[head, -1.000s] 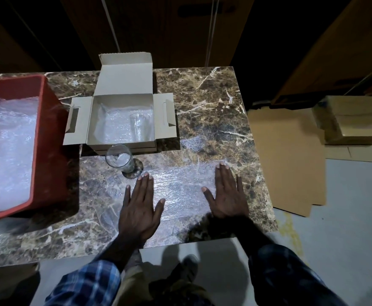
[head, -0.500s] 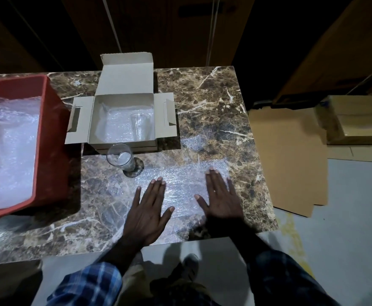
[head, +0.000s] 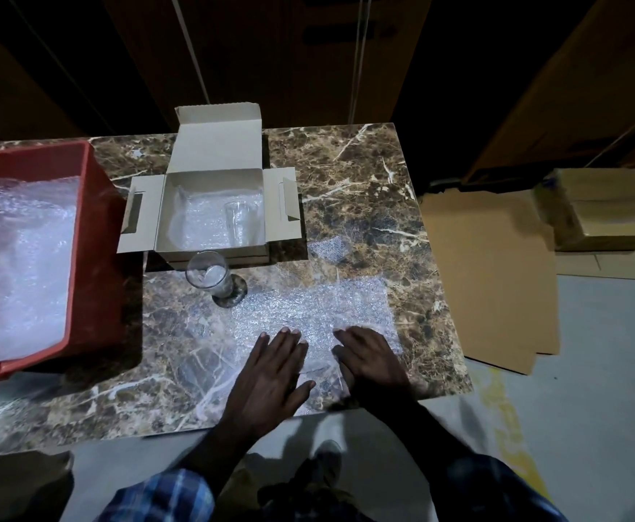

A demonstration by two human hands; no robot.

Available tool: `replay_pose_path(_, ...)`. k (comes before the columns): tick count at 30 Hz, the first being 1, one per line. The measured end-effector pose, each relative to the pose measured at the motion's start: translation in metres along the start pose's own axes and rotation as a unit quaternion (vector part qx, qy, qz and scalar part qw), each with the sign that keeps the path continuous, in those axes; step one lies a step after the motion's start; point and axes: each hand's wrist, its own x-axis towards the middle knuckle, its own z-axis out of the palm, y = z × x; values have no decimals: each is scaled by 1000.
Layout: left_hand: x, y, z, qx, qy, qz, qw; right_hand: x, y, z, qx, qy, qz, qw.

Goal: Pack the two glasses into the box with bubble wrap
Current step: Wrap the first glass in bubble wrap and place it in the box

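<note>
Two glasses are in play: one glass stands inside the open cardboard box, toward its right side, on a lining of bubble wrap; the other glass stands on the marble table just in front of the box, clear, with a dark round foot. A sheet of bubble wrap lies flat on the table in front of me, translucent and speckled with light, its far left corner close to the standing glass's foot. A small scrap of wrap lies apart, nearer the box's right flap.

My left hand lies palm down with fingers straight and thumb spread, gripping nothing, pressing the near part of the sheet. My right hand lies flat beside it, fingers extended and pointing away from me, also holding nothing. The two hands are near each other, a strip of wrap showing between them.

My wrists cross the table's near edge. The sheet's right edge stops short of the table's right edge, leaving bare marble there. To my left, a red bin filled with more bubble wrap sits near the box's left flap. Flat cardboard lies on the floor to the right.
</note>
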Motion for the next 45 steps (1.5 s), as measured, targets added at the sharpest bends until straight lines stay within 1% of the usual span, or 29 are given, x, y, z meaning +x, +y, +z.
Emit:
replay_pose_path(3, 4, -3, 0, -15, 39, 17, 999, -2, -1, -3, 46, -31, 35, 998)
replay_pose_path(5, 5, -7, -3, -19, 52, 29, 998, -6, -2, -4, 41, -78, 39, 995)
replay_pose_path(7, 5, -9, -6, -17, 61, 30, 998, -8, 0, -4, 28, -97, 37, 994)
replay_pose_path(9, 5, -10, -10, -29, 66, 24, 997, -7, -1, -4, 25, -84, 45, 995)
replay_pose_path(13, 1, -13, -14, -34, 37, 31, 998, 2, -5, -10, 57, -30, 81, 995)
replay_pose_path(15, 0, -15, -18, -50, 49, 20, 997, 8, -7, -17, 74, -20, 97, 992)
replay_pose_path(18, 2, -15, -38, -134, 65, -51, 987, 7, 1, -23, 50, -28, 112, 992)
replay_pose_path(22, -2, -29, -66, -220, 10, -142, 965, -4, 24, -29, 31, -47, 115, 992)
replay_pose_path(24, -7, -41, -74, -263, 0, -198, 944, -1, 27, -36, 57, -51, 148, 986)
replay_pose_path(25, -9, -47, -78, -280, -10, -225, 933, 3, 25, -40, 82, -56, 178, 979)
replay_pose_path(27, -11, -53, -84, -310, -37, -275, 909, 8, 22, -46, 137, -65, 253, 955)
replay_pose_path(28, -11, -55, -86, -335, -45, -300, 892, 11, 22, -47, 168, -70, 299, 937)
replay_pose_path(30, -10, -56, -88, -373, -29, -347, 860, 14, 23, -45, 223, -68, 385, 893)
replay_pose_path(31, -8, -58, -86, -374, -15, -368, 851, 16, 23, -43, 233, -61, 412, 879)
replay_pose_path(32, -7, -61, -83, -356, -1, -381, 854, 18, 25, -41, 230, -52, 425, 874)
replay_pose_path(34, -4, -67, -74, -299, 20, -392, 870, 25, 25, -39, 207, -48, 430, 878)
replay_pose_path(38, 3, -73, -59, -230, 55, -382, 893, 38, 26, -37, 174, -62, 437, 880)
replay_pose_path(42, 9, -74, -49, -138, 44, -349, 926, 38, 23, -33, 103, -58, 442, 889)
replay_pose_path(45, 14, -72, -46, -97, 41, -343, 933, 37, 24, -29, 70, -61, 445, 891)
